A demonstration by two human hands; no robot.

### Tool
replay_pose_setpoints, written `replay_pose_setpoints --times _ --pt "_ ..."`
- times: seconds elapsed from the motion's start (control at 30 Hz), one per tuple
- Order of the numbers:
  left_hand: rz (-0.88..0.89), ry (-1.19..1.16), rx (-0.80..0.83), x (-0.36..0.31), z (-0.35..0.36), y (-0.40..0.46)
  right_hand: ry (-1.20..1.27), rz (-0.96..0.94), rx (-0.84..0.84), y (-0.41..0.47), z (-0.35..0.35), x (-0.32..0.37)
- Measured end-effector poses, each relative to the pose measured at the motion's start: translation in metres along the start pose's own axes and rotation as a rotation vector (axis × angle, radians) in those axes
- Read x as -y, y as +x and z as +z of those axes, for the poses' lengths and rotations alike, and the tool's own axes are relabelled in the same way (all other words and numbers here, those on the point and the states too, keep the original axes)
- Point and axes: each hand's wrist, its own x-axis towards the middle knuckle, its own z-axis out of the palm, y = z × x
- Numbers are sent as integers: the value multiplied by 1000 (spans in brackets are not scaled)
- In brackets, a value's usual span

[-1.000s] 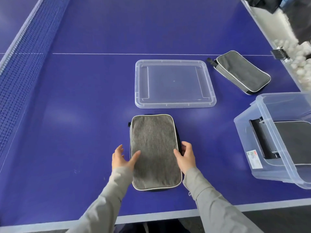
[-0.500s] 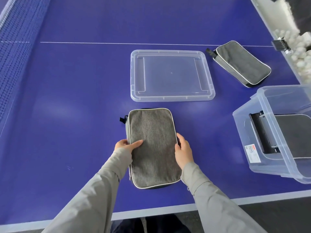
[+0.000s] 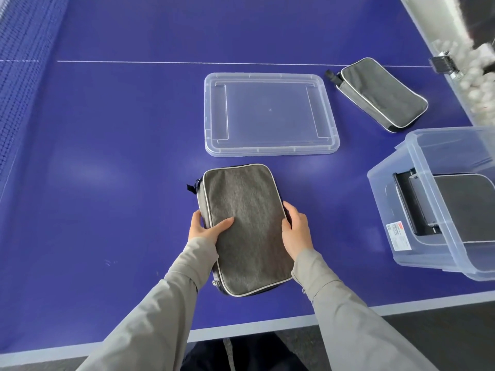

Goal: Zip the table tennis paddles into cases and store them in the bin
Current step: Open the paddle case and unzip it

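In the head view, the left hand (image 3: 205, 228) and right hand (image 3: 296, 228) are gripping the long sides of a grey case (image 3: 245, 228) lying near the table's (image 3: 107, 156) near edge. At right, the clear bin (image 3: 428, 253) is holding another grey case (image 3: 466, 204). Its lid (image 3: 270, 113) is lying beyond, beside a third case (image 3: 381, 93).
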Motion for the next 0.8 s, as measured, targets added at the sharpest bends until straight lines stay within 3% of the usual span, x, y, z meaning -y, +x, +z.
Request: replay_pose_setpoints --times 0.3,0.6,0.8 --pt "-69 -318 -284 -26 -1 -17 -77 -454 -485 -65 -8 -2" --pt "-121 -567 -468 -60 0 -36 -101 -674 -388 -95 33 31" --pt "-166 -635 -541 -72 -1 -45 -229 -711 -518 -92 42 49"
